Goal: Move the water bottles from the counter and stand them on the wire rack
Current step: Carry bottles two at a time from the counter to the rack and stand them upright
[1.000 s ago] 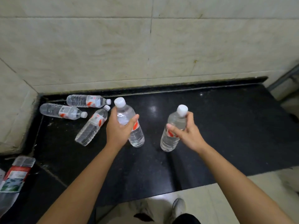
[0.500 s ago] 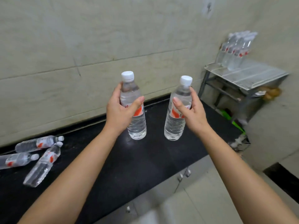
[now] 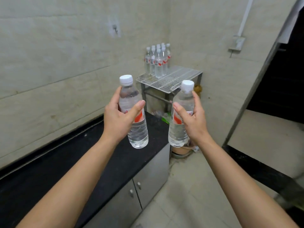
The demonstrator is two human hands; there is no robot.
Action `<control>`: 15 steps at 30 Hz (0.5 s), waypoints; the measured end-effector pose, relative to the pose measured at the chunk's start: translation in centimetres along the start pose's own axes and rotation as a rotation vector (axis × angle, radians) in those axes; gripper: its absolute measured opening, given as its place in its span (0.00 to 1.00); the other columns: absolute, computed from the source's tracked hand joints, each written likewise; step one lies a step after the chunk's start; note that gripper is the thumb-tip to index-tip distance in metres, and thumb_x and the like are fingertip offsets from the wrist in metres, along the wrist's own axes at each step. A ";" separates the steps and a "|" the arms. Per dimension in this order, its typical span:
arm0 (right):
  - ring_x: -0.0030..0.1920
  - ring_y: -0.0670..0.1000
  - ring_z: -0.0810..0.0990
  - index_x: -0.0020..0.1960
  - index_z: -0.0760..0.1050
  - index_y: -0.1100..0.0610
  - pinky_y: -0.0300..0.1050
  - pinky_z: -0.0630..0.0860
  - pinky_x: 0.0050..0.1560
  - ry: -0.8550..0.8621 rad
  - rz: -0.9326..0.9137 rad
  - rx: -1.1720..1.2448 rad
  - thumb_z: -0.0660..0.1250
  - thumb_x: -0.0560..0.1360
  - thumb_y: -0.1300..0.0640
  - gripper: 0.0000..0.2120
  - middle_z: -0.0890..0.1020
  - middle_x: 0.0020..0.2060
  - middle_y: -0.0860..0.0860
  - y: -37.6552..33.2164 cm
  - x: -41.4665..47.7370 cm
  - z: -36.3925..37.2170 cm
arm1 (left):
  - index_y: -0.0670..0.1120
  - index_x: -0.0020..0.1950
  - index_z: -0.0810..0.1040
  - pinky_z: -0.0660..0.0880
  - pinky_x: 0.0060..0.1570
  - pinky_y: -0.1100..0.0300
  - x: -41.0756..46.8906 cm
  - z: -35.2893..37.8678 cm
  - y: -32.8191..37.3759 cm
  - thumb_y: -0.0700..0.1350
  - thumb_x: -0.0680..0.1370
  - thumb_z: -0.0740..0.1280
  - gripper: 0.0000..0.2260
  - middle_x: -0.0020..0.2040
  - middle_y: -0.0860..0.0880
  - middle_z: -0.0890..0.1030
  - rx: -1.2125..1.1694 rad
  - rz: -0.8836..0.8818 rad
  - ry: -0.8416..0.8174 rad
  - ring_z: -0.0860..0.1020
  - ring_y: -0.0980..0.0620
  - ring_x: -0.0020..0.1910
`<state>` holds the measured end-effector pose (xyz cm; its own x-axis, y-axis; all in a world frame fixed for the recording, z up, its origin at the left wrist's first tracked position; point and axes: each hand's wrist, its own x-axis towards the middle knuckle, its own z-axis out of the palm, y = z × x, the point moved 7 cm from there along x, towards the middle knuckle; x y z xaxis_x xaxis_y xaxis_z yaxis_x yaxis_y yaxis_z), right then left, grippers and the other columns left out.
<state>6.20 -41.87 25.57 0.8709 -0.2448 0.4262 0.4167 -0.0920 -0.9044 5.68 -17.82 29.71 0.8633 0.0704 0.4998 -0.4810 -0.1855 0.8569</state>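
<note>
My left hand (image 3: 118,120) grips a clear water bottle (image 3: 137,132) with a white cap and red label, held upright above the end of the black counter (image 3: 49,170). A second, matching bottle (image 3: 178,129) is upright in my right hand (image 3: 193,122), hanging over the floor just past the counter's end. Straight ahead in the corner stands the white wire rack (image 3: 174,79). Several bottles (image 3: 157,61) stand in a cluster at its back left; the front and right of its top shelf are bare.
Grey cabinet doors (image 3: 144,191) with small knobs sit under the counter. Clutter and a basin (image 3: 181,151) lie on the floor between counter and rack. A metal door frame (image 3: 256,83) and dark opening are at the right. Tiled floor stretches ahead.
My view has swung right, bringing the rack to centre; the bottles lying on the counter have left the frame. Both hands still hold their bottles upright, now nearer the rack.
</note>
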 end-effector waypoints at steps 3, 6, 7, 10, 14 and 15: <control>0.62 0.53 0.82 0.69 0.71 0.41 0.62 0.76 0.66 0.071 0.005 0.022 0.74 0.72 0.45 0.27 0.82 0.62 0.50 2.2 2.9 -3.0 | 0.44 0.66 0.76 0.78 0.55 0.63 2.3 4.5 -1.6 0.41 0.75 0.76 0.21 0.53 0.52 0.85 -0.011 0.006 -0.037 0.84 0.56 0.52; 0.62 0.56 0.82 0.71 0.70 0.46 0.64 0.76 0.66 0.097 0.034 0.021 0.75 0.71 0.45 0.31 0.82 0.63 0.52 5.4 6.9 -5.0 | 0.46 0.68 0.76 0.78 0.57 0.63 5.6 9.0 -4.1 0.42 0.74 0.76 0.23 0.55 0.53 0.85 -0.055 -0.015 -0.082 0.84 0.57 0.54; 0.62 0.56 0.82 0.72 0.70 0.48 0.63 0.76 0.66 0.101 0.034 0.012 0.75 0.70 0.45 0.33 0.82 0.63 0.52 6.3 8.5 -5.5 | 0.46 0.69 0.76 0.79 0.58 0.61 6.9 10.5 -5.0 0.42 0.74 0.76 0.24 0.56 0.53 0.85 -0.075 -0.016 -0.094 0.84 0.56 0.55; 0.61 0.52 0.82 0.75 0.68 0.56 0.55 0.78 0.65 0.105 0.020 -0.014 0.76 0.72 0.50 0.34 0.82 0.64 0.55 8.2 14.3 -6.6 | 0.46 0.69 0.75 0.79 0.61 0.55 12.1 14.5 -7.8 0.43 0.74 0.77 0.25 0.57 0.51 0.85 -0.123 -0.011 -0.111 0.84 0.54 0.56; 0.53 0.46 0.85 0.67 0.73 0.50 0.44 0.80 0.58 0.089 -0.008 -0.035 0.73 0.77 0.63 0.21 0.86 0.54 0.47 9.3 23.1 -7.6 | 0.45 0.70 0.74 0.78 0.63 0.47 20.4 18.7 -10.5 0.46 0.73 0.78 0.27 0.60 0.49 0.84 -0.137 -0.002 -0.090 0.83 0.52 0.59; 0.51 0.45 0.85 0.64 0.74 0.48 0.45 0.80 0.57 0.096 -0.015 -0.041 0.73 0.77 0.62 0.20 0.86 0.51 0.44 9.5 25.2 -8.0 | 0.45 0.70 0.74 0.78 0.63 0.48 22.3 19.6 -11.0 0.47 0.73 0.78 0.28 0.61 0.49 0.83 -0.124 0.003 -0.082 0.83 0.53 0.59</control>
<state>30.01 -56.59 27.49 0.8351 -0.3342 0.4370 0.4164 -0.1351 -0.8991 33.23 -33.45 28.98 0.8690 -0.0116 0.4947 -0.4944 -0.0631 0.8669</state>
